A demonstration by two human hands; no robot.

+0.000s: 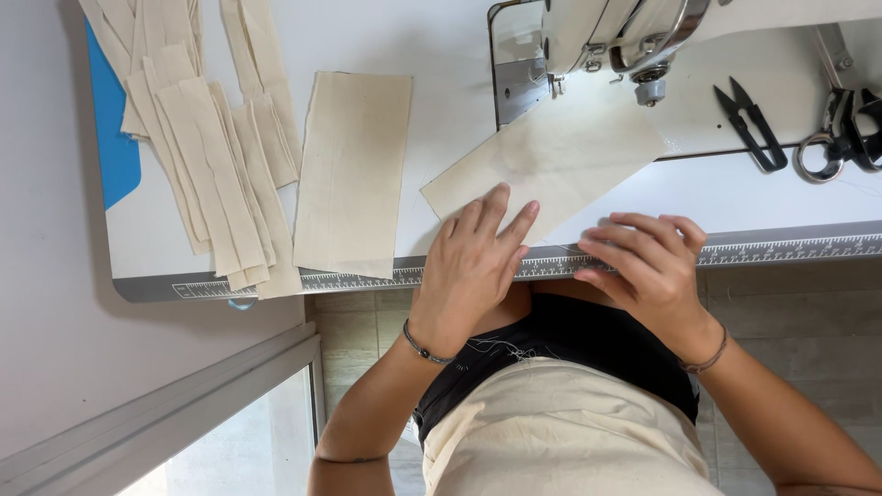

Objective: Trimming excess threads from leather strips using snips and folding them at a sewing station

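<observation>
Nearest, the left hand (470, 266) lies flat at the desk (781, 197) edge, its grip open, fingers spread, fingertips pressing the near corner of a cream fabric piece (551, 165). The right hand (648, 262) rests beside it with fingers curled loosely over the ruler strip (790, 250); whether it touches the fabric I cannot tell. The fabric runs slantwise away from both hands, its far end under the sewing machine head (625, 32), which the frame cuts off. Farther left lie a folded cream panel (354, 174) and stacked fabric strips (207, 156); black snips (751, 124) lie right.
</observation>
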